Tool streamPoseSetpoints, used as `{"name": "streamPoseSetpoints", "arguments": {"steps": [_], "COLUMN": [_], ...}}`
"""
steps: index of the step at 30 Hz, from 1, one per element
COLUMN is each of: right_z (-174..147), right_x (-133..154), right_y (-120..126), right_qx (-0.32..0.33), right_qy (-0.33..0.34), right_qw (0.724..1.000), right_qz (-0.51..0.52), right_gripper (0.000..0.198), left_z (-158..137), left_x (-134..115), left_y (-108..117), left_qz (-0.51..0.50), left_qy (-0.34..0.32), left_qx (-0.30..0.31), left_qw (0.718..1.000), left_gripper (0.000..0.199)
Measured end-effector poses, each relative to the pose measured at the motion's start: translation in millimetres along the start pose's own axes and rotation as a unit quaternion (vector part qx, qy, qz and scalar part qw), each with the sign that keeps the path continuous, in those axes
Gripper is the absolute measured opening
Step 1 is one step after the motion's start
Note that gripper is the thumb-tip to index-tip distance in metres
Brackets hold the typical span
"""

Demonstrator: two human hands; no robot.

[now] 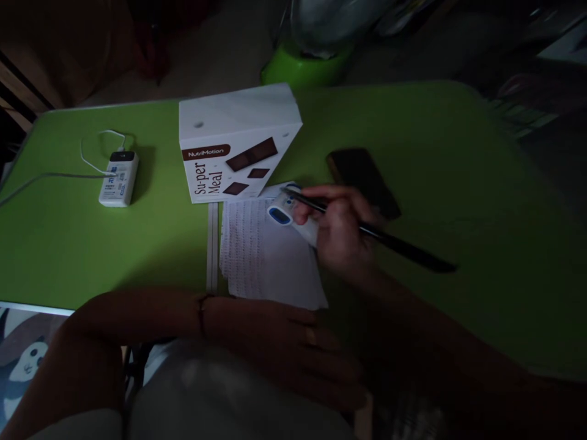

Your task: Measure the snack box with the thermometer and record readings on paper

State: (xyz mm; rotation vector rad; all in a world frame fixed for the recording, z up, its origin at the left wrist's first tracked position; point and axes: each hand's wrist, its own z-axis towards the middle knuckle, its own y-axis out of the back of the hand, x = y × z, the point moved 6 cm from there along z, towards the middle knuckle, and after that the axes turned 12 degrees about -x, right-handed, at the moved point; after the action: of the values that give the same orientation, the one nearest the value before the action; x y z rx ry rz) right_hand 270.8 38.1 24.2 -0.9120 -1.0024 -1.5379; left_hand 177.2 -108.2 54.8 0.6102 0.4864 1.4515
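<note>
My right hand (342, 229) is closed around a long black pen (408, 249) with a broad, tapered tail. The pen's tip points left, over a white handheld device (305, 229) with a blue-rimmed display and blue buttons. That device lies partly under my fingers; whether they grip it too, I cannot tell. Below is a stack of paper sheets (243, 250), its left part covered with rows of writing. My left hand (284, 348), with a ring and a bracelet, stretches flat along the near table edge, fingers extended and holding nothing visible. Deep shadow blurs its fingertips.
A white "Super Meal" box (238, 122) stands behind the papers on the green table (169, 244). A dark phone (364, 180) lies right of it. At left, a white power bank (119, 180) has cables attached. Beyond the far edge stands a green bin (302, 67).
</note>
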Motion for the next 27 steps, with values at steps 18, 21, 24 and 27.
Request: {"name": "streamPoseSetpoints", "arguments": {"steps": [18, 21, 24, 27], "right_z": [-21, -22, -22, -21], "right_x": [-30, -28, -29, -30], "right_y": [-45, -48, -49, -54], "right_qx": [-0.001, 0.021, 0.028, 0.045], "right_qy": [-0.136, -0.121, -0.104, -0.078], "right_qw": [0.990, 0.991, 0.992, 0.995], "right_qz": [-0.037, -0.056, -0.066, -0.051], "right_gripper": [0.011, 0.011, 0.010, 0.008], "left_z": [-9, -17, -31, -51], "left_x": [11, 18, 24, 36], "left_y": [-11, -16, -10, 14], "left_qz": [0.000, -0.004, -0.011, 0.086], "left_qy": [0.181, 0.291, 0.366, 0.443], "left_qx": [0.060, 0.139, 0.202, 0.177], "left_qw": [0.982, 0.947, 0.908, 0.874], "left_gripper": [0.035, 0.021, 0.009, 0.016]}}
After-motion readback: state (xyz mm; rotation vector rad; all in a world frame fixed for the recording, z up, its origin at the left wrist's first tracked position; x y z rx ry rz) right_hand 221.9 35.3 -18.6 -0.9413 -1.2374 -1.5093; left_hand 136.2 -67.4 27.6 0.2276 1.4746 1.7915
